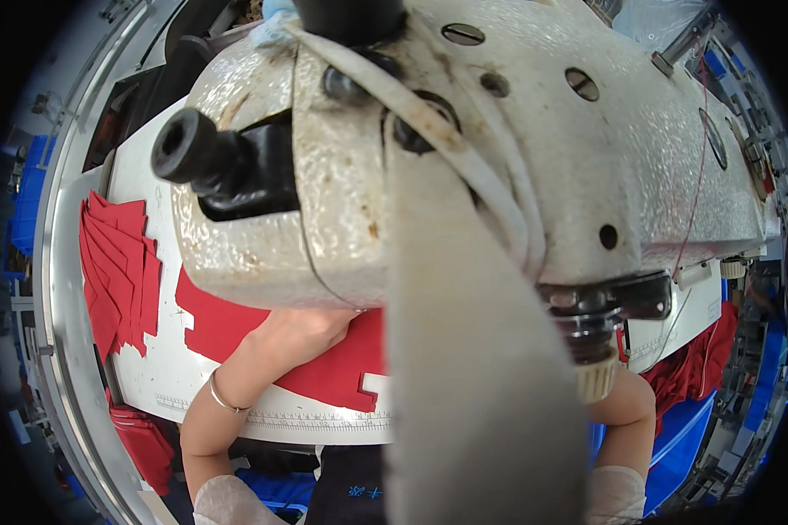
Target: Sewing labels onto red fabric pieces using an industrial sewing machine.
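A white sewing machine head (499,114) fills the upper middle of the view, with a blurred pale strip (481,367) hanging in front of it. Beneath the machine, a red fabric piece (333,376) with notched edges lies on the white work table (171,376). My left hand (311,331) rests on this piece, its knuckles bent. Its fingertips are hidden by the machine head, so I cannot see what they grip. On the right side only my right forearm (626,407) shows; the machine and the strip cover that hand.
Fanned red fabric pieces (118,271) lie on the table's left side. More red cloth (140,446) hangs below at the left. Bunched red fabric (696,359) sits at the right above a blue bin (683,446). A printed ruler scale (315,422) runs along the near edge.
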`<control>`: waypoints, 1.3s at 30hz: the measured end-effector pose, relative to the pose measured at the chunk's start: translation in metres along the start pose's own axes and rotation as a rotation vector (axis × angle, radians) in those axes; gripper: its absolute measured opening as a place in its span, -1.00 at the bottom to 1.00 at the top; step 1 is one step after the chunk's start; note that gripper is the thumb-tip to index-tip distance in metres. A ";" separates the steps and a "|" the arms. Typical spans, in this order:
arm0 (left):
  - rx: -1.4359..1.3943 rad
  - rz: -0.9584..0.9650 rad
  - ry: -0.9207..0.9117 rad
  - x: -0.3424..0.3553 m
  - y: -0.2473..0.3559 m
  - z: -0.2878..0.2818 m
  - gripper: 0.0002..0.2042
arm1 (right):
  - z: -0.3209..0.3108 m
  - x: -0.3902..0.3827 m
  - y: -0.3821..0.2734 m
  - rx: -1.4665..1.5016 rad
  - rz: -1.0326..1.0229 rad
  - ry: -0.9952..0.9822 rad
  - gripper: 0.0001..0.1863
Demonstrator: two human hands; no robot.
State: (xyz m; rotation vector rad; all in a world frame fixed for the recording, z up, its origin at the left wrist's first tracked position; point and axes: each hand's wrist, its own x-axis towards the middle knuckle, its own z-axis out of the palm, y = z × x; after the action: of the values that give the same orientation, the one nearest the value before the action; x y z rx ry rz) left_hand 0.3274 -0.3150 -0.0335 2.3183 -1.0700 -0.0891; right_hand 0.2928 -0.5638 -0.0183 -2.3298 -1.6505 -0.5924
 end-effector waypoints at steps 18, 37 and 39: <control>0.206 0.108 0.151 0.021 0.031 -0.021 -0.86 | 0.005 -0.005 0.000 -0.159 -0.002 0.042 -0.83; 0.172 0.091 0.153 0.034 0.025 -0.028 -0.86 | -0.019 0.018 0.024 -0.217 -0.047 0.011 -0.73; 0.170 0.092 0.151 0.035 0.024 -0.028 -0.85 | -0.019 0.017 0.025 -0.228 -0.056 -0.002 -0.72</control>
State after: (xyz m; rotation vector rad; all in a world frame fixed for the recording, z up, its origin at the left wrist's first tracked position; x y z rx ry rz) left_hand 0.3426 -0.3391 0.0089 2.3775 -1.1427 0.2174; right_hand 0.3172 -0.5656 0.0074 -2.4454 -1.7355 -0.8296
